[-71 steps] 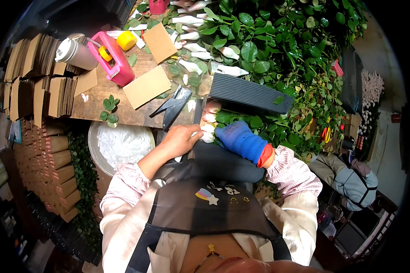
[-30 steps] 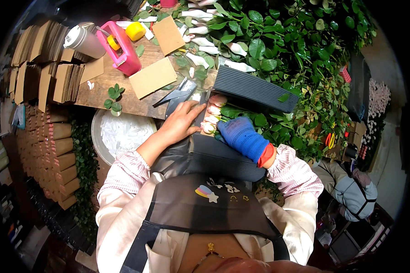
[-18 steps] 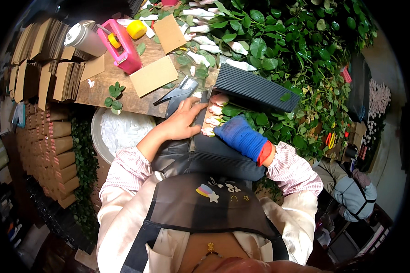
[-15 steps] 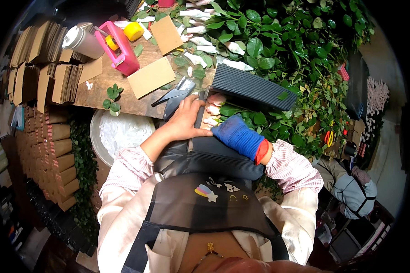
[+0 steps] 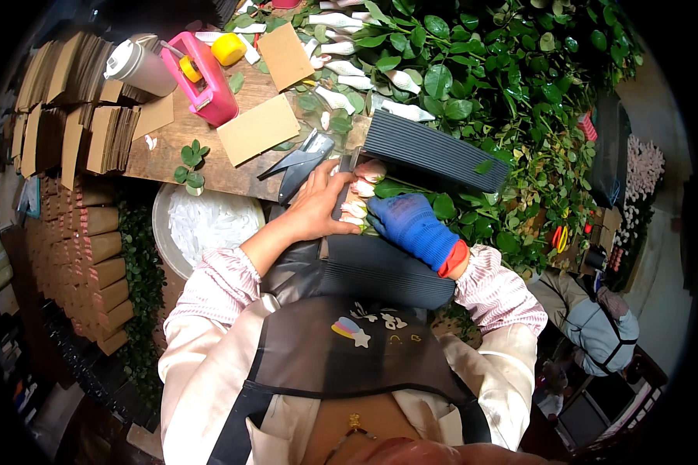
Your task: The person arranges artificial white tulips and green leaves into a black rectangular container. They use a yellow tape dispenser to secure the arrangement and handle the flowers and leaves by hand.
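Pale pink roses point(image 5: 368, 169) lie in a short column on a cardboard strip between two dark ribbed pads, the upper pad point(image 5: 434, 147) and the lower pad point(image 5: 388, 283). My bare left hand point(image 5: 314, 209) has its fingers spread along the strip's left edge, thumb reaching the lowest bloom. My right hand point(image 5: 411, 225), in a blue knitted glove, is curled beside the blooms among leafy stems; what its fingertips hold is hidden. Just above my left hand lies a black-handled stapler-like tool point(image 5: 298, 163) on the wooden table point(image 5: 167, 163).
Pink tape dispenser point(image 5: 209, 93), white lidded cup point(image 5: 136, 70), loose cards point(image 5: 256, 130) and cardboard stacks point(image 5: 105, 139) occupy the table. A tub of white netting point(image 5: 205, 225) is below left, piled foliage point(image 5: 473, 70) upper right. Another person point(image 5: 597, 325) works at right.
Since the earliest frame my left fingers have spread up along the strip's edge. My gloved hand stays by the blooms, shifting slightly rightward in the last half second. The whole view has shifted a little.
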Demonstrator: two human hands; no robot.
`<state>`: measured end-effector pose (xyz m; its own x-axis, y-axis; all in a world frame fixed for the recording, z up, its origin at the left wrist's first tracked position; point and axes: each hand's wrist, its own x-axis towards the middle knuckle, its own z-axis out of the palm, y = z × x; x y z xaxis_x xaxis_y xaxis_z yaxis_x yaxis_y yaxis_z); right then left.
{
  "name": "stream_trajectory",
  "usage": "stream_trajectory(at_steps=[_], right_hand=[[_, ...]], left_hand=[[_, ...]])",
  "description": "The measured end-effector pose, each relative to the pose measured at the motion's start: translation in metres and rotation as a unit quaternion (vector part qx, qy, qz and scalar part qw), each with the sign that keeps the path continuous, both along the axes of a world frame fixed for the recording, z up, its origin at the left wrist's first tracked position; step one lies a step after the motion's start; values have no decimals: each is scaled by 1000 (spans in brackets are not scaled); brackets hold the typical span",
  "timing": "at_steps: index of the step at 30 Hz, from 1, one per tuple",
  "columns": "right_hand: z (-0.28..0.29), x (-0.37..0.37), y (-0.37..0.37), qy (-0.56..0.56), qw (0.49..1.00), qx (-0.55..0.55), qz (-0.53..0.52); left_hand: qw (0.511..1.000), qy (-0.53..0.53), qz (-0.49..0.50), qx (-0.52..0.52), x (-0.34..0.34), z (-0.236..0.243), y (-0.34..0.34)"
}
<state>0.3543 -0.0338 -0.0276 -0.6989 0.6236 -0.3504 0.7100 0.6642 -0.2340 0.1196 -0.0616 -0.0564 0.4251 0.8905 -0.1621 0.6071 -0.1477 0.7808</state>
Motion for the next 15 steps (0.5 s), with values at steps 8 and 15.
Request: stream_trajectory(at_steps=[8,15], right_hand=[[14,-5,1,-12,1000,-23,-18],[-3,-2,5,-18,996,46,-79]], left_hand=[[994,-63,88,-10,4,-19,-6],[992,-57,101,46,14,-17,-5]])
